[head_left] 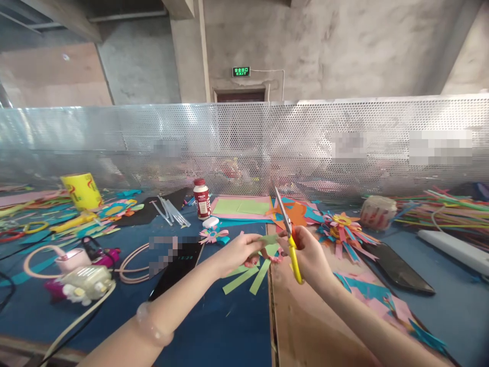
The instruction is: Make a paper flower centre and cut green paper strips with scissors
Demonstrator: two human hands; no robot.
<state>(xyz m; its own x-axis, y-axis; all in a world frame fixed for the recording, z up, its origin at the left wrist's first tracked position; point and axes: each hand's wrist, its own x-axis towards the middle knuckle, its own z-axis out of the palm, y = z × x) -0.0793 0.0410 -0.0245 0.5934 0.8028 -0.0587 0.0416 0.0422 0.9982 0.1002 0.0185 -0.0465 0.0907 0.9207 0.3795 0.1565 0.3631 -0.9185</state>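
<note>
My left hand (244,252) is closed, pinching a light green paper strip (269,239) just above the middle of the table. Scissors (283,210) with yellow handles rest in my right hand (307,255), blades pointing up and away. Fingertips of the right hand also meet the strip's right end; whether they grip it is hard to tell. Below the hands lie several cut green strips (241,281), and a small pink paper piece (275,257) shows between the hands, partly hidden.
A red-capped bottle (202,200) stands behind, left of green paper sheets (240,206). Paper flowers (342,229) and a dark phone (397,267) lie right. Left are a yellow tape roll (81,191), a power strip (87,283) and cables. A perforated metal screen (171,132) borders the table.
</note>
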